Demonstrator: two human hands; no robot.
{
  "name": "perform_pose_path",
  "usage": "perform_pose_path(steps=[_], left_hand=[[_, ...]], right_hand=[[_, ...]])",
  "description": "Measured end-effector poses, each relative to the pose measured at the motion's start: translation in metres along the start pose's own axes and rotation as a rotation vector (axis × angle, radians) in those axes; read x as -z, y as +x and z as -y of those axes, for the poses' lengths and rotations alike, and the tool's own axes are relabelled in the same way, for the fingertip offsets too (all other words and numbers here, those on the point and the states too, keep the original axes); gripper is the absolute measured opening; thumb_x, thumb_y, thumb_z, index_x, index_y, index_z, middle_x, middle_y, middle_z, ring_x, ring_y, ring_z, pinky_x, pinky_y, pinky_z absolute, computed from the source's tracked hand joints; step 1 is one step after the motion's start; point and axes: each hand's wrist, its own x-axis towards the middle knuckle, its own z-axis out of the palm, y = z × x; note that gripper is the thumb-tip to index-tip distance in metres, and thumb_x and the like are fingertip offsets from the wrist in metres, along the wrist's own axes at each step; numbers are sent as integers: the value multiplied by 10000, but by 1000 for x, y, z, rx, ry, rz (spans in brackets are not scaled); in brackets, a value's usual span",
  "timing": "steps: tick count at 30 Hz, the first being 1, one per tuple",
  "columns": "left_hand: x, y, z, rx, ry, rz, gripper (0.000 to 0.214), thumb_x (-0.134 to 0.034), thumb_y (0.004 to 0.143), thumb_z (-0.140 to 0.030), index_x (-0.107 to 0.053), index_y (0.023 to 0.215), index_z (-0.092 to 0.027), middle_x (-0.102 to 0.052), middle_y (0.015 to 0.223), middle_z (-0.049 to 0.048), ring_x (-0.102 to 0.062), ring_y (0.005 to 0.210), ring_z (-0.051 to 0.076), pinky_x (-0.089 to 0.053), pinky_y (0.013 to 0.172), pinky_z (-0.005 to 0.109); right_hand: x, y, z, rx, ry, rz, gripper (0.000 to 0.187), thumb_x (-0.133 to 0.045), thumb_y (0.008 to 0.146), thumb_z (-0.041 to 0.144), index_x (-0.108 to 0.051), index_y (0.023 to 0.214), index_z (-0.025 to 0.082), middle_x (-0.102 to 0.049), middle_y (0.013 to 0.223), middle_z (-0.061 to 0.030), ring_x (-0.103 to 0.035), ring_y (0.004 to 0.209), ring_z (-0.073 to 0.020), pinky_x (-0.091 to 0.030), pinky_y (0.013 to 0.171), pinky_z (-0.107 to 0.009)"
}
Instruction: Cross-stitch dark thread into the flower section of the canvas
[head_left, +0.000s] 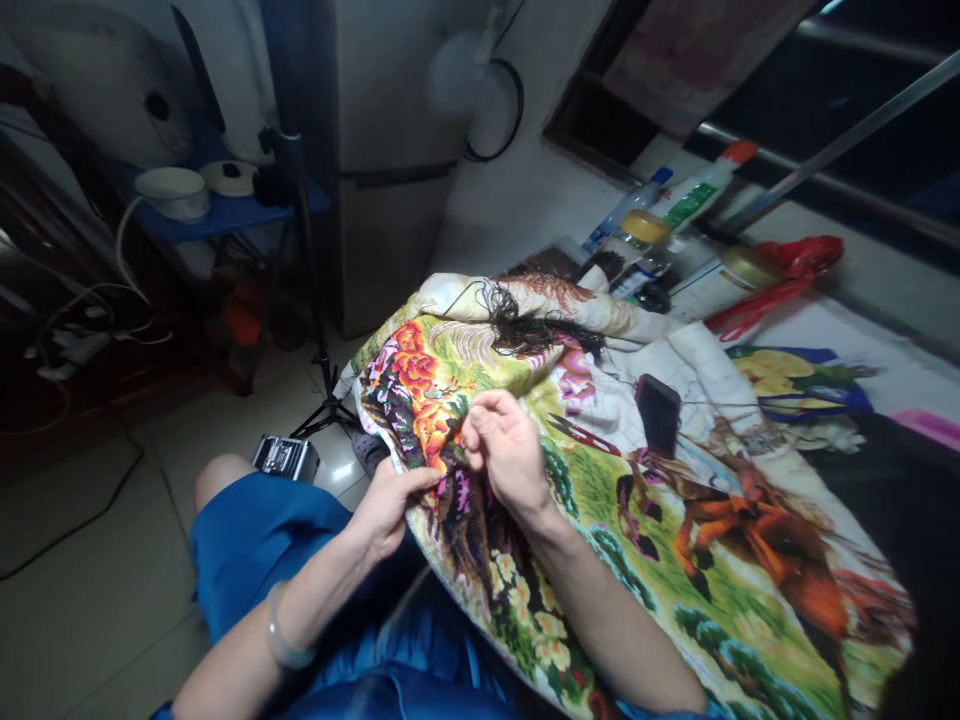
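Note:
A large embroidered cloth (675,560) with flowers and horses lies across my lap and the table. My left hand (390,505) grips its near edge from below, thumb on top. My right hand (506,445) rests on top of the cloth with fingertips pinched together by the orange flowers; any needle between them is too small to see. A tangle of dark thread (525,325) lies on the folded cloth beyond my hands. Red-handled snips (581,432) and a dark phone (658,412) rest on the cloth to the right.
Bottles (675,205), jars and a red bag (787,270) stand along the windowsill at the back right. A tripod stand (315,300) and a small metal box (286,457) are on the tiled floor left. A blue shelf (217,210) holds bowls. Cables trail at far left.

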Motion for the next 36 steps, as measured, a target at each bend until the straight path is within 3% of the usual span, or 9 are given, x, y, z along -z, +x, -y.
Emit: perform_pose_path(steps=[3, 7, 10, 14, 28, 36], left_hand=[[-2, -1, -1, 1, -14, 13, 432, -821, 476, -168, -734, 897, -121, -760, 844, 85, -697, 834, 266, -510, 886, 400], [-3, -2, -1, 15, -25, 6, 456, -831, 472, -171, -732, 916, -127, -765, 858, 92, -700, 874, 288, -515, 891, 411], [-2, -2, -1, 15, -27, 6, 444, -826, 482, -171, -734, 913, -119, -765, 838, 91, -705, 842, 277, -519, 888, 398], [-3, -2, 0, 9, -18, 11, 422, -818, 489, -172, -735, 899, -117, -762, 809, 85, -707, 798, 266, -530, 857, 384], [-1, -2, 1, -20, -2, 16, 396, -799, 513, -163, -734, 901, -112, -760, 836, 90, -702, 816, 263, -524, 859, 375], [-1, -2, 2, -44, 2, 10, 397, -804, 523, -167, -727, 911, -127, -758, 836, 75, -699, 816, 253, -526, 839, 363]], right_hand=[[9, -1, 1, 93, -61, -158, 236, -565, 848, 429, -457, 864, 220, -538, 549, 76, -462, 366, -82, -366, 364, -182], [22, -13, 3, 245, -526, -261, 136, -510, 886, 334, -535, 852, 205, -613, 608, 16, -572, 476, -125, -459, 481, -231], [26, -27, 5, 225, -735, -111, 141, -466, 897, 271, -580, 852, 200, -591, 559, 24, -575, 479, -134, -452, 502, -235], [23, -46, 6, 178, -794, 127, 193, -473, 884, 204, -666, 879, 196, -693, 678, -6, -643, 573, -142, -484, 576, -227], [18, -51, 2, 174, -795, 175, 265, -512, 867, 161, -759, 937, 229, -761, 859, -25, -720, 699, -185, -543, 672, -260], [9, -55, 1, 246, -1035, 172, 267, -474, 867, 120, -731, 864, 188, -747, 777, -54, -692, 631, -183, -487, 617, -247]])
